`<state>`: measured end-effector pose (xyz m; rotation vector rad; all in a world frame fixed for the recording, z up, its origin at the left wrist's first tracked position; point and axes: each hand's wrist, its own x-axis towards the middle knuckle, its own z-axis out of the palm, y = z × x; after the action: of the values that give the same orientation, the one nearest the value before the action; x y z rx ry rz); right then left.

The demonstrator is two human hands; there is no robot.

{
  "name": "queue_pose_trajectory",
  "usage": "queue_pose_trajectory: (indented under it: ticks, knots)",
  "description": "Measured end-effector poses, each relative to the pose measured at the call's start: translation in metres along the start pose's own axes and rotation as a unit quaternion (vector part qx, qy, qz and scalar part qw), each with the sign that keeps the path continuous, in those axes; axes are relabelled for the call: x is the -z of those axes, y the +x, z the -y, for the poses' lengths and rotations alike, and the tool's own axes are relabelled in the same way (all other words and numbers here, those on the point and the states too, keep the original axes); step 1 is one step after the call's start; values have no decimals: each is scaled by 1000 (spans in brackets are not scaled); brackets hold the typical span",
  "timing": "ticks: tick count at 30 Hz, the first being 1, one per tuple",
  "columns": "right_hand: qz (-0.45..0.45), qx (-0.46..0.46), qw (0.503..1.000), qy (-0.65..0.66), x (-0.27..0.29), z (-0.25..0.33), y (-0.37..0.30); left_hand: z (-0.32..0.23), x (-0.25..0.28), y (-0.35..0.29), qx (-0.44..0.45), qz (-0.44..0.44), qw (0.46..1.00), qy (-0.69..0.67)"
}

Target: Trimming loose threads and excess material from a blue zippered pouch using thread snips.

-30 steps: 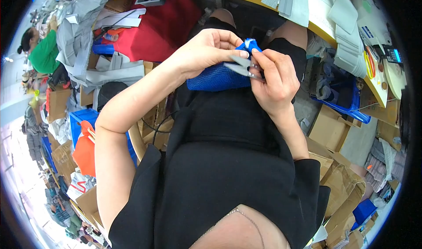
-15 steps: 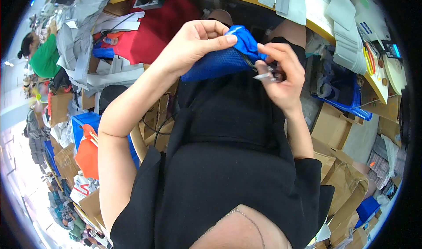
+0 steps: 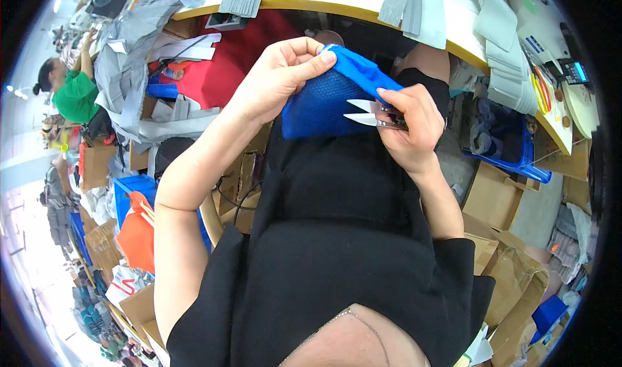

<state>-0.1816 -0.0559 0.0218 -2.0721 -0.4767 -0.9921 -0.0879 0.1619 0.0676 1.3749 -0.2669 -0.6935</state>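
A piece of blue mesh fabric (image 3: 324, 111) with a smooth, brighter blue edge band (image 3: 363, 67) is stretched between my hands above my lap. My left hand (image 3: 288, 72) pinches one end of the band between thumb and fingers. At the other end, my right hand (image 3: 414, 124) grips the band with thumb and forefinger. Tucked in the same hand is a pair of small silver thread snips (image 3: 366, 113). Their two pointed blades stand apart and lie in front of the mesh, pointing left.
A white worktable with a yellow edge (image 3: 311, 5) curves across the far side, with grey fabric strips (image 3: 414, 17) hanging over it. A blue crate (image 3: 512, 163) and cardboard boxes (image 3: 492, 195) stand at right. Red cloth (image 3: 207, 82) lies left; a person in green (image 3: 74, 98) is farther off.
The blue fabric, bunched before, is now spread out with its band pulled taut. My left hand has shifted slightly left. The snips have turned into clear view, blades pointing left.
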Motion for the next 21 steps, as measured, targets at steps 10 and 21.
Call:
queue_pose_trajectory:
  ticks: [10, 21]
  knots:
    - [0, 114, 993, -12, 6, -26, -11, -22, -1, -9, -97, 3, 995, -12]
    - [40, -168, 947, 269, 14, -28, -5, -22, 31, -10, -167, 26, 981, -91]
